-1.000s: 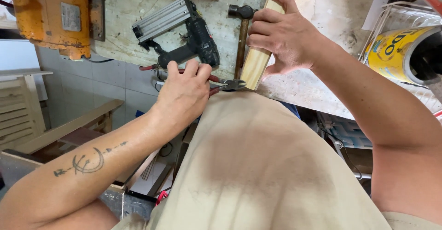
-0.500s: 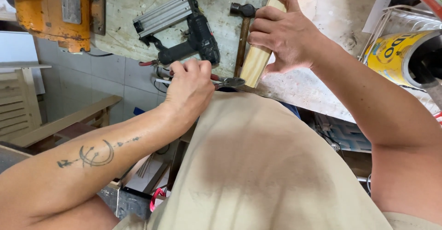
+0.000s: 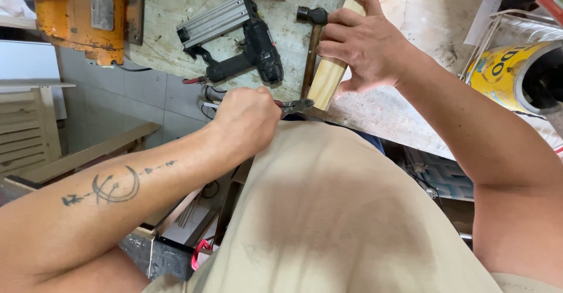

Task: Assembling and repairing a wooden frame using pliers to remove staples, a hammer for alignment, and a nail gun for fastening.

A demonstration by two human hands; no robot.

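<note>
Head view shows the pale wood strip (image 3: 332,70) running from its near end at the bench edge away toward the far right, and my right hand (image 3: 366,44) is wrapped round it partway up, fingers curled, thumb spread. My left hand (image 3: 246,120) is fisted on the pliers (image 3: 298,105), whose tips sit right at the strip's near end, just left of it. Beyond lie the hammer (image 3: 311,35) and nail gun (image 3: 234,35) on the workbench (image 3: 410,105).
</note>
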